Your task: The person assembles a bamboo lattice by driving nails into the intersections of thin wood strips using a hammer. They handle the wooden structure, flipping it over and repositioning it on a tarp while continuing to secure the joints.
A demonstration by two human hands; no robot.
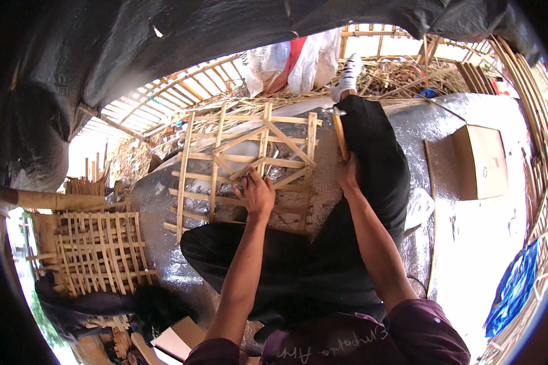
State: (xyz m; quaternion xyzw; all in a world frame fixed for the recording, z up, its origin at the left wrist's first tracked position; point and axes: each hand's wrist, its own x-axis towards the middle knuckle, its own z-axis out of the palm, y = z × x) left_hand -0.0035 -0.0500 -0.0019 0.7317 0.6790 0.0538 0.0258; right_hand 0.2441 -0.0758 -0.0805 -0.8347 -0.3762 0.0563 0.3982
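Note:
A lattice of pale bamboo slats lies before my folded leg, with diagonal slats laid across its upright and cross slats. My left hand is on the lattice near its middle, fingers bent round a slat where a diagonal piece meets it. Whether a small nail is also between those fingers is too fine to tell. In my right hand is a hammer, gripped by its wooden handle beside my outstretched leg. The metal head points away from me, apart from the lattice.
A cardboard box stands on the silvery ground sheet to the right. Another bamboo lattice is at the left. White sacks and dry straw lie at the back. Black sheeting hangs overhead; a blue plastic bag is far right.

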